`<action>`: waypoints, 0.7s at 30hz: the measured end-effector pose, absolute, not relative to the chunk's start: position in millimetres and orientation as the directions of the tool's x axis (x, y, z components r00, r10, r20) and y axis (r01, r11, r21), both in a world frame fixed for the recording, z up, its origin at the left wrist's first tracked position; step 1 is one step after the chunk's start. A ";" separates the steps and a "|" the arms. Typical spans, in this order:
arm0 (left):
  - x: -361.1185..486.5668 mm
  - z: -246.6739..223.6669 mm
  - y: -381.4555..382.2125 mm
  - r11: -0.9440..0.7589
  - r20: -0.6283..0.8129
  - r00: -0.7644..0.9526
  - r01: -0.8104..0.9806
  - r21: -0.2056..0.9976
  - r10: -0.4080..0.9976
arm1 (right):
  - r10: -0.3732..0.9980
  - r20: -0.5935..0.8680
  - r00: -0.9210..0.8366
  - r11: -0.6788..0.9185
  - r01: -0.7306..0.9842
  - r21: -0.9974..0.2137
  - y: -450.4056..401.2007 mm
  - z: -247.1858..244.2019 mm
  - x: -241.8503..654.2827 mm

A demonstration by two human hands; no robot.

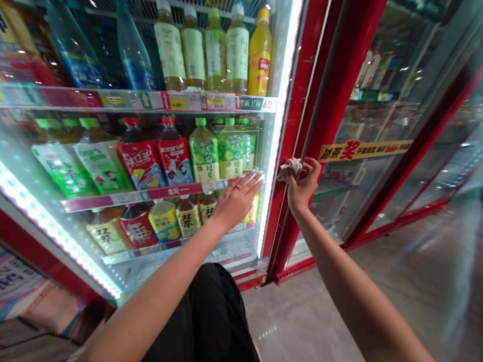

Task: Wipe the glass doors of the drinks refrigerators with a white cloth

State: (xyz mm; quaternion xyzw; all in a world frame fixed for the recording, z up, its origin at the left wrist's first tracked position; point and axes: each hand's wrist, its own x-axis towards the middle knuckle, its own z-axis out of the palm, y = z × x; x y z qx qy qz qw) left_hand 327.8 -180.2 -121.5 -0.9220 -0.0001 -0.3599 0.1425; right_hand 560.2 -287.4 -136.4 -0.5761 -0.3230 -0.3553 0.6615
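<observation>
My left hand (237, 197) lies flat with fingers stretched together, in front of the right end of a drinks fridge's middle shelf. Green-capped bottles of green tea (205, 151) stand just behind it. Whether its palm presses on glass or on the shelf edge I cannot tell. In my right hand (305, 183), thumb and fingers pinch a crumpled white tissue (290, 170) beside the red door frame (284, 201).
Shelves of bottled drinks (138, 153) fill the lit fridge, with price strips (169, 190) along their edges. A second red-framed glass door (349, 201) with a yellow sticker (368, 150) stands on the right. Grey floor (298, 322) lies below.
</observation>
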 end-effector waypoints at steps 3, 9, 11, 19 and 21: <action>313.2 -129.5 -167.0 -0.943 0.667 0.739 0.143 -0.301 -0.100 | -0.090 0.892 0.442 -0.041 0.894 -0.447 -283.9 -142.7 555.9; 276.8 -134.9 -143.0 -0.946 0.741 0.671 0.226 -0.234 -0.023 | -0.072 0.894 0.442 0.032 0.897 -0.441 -277.5 -151.2 544.9; 266.2 -134.8 -134.8 -0.945 0.756 0.655 0.252 -0.211 0.006 | -0.034 0.918 0.396 0.016 0.918 -0.396 -272.3 -151.1 537.3; 262.1 -143.5 -114.5 -0.945 0.731 0.683 0.237 -0.224 -0.002 | -0.093 0.968 0.232 -0.150 0.958 -0.244 -265.9 -162.9 542.3; 265.8 -146.7 -113.5 -0.949 0.742 0.670 0.234 -0.212 -0.001 | -0.124 0.953 0.277 -0.100 0.952 -0.290 -263.4 -159.9 545.9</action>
